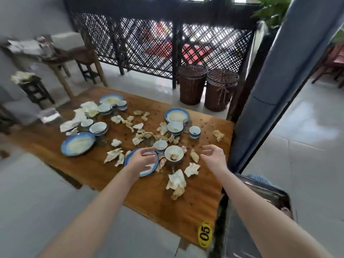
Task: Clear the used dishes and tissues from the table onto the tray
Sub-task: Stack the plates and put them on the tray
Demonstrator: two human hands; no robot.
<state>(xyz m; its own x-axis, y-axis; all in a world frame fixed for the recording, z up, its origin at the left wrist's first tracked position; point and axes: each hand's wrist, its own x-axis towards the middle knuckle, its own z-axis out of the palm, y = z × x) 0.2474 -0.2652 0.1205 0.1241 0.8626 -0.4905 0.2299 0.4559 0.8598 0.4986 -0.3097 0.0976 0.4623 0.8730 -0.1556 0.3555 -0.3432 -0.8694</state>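
Note:
A wooden table [141,194] is strewn with blue-rimmed plates, bowls and crumpled tissues. My left hand [142,160] hovers with relaxed fingers over a blue-rimmed plate [149,169] near the front. Just right of it stands a white bowl [174,154] holding scraps, with a small cup [160,145] behind. My right hand [213,155] hangs open above the table's right part, holding nothing. A large crumpled tissue [176,182] lies in front of the bowl. More plates sit at the left [77,144], back left [111,99] and back right [176,115]. A metal tray [268,192] shows at the lower right, partly hidden by my right arm.
Two wicker baskets [206,88] stand beyond the table against a dark lattice fence [167,40]. A grey pillar [275,90] rises by the table's right edge. A yellow "05" sticker [204,233] marks the near corner. Wooden stools and a side table [61,58] stand at the left.

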